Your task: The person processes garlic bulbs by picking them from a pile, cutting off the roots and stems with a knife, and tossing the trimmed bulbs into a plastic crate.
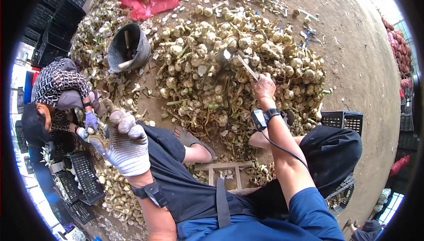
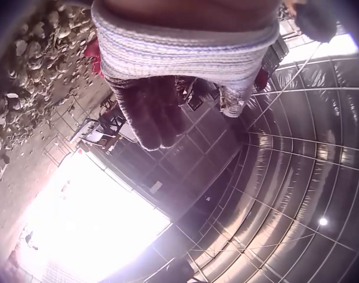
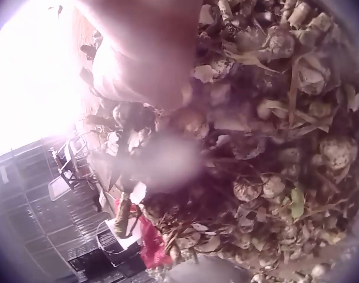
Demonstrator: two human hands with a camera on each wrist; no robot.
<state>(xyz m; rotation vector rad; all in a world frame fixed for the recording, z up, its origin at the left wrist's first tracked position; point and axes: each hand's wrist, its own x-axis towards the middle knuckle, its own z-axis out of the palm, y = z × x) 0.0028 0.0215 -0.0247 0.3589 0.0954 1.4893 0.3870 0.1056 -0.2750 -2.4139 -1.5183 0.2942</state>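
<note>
While the right wrist view is too blurred to help, the head view shows the right hand (image 1: 264, 86) with fingers clamped on a knife (image 1: 247, 67), its handle hidden, above the garlic pile (image 1: 198, 51) on the floor. The gloved left hand (image 1: 127, 146) is raised, fingers (image 2: 158, 118) straight and together, holding nothing.

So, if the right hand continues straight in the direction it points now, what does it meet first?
Most likely the garlic pile. The right hand grips a knife whose tip points into the heap just ahead. Depth is unclear, so the tip may already touch a bulb.
</note>
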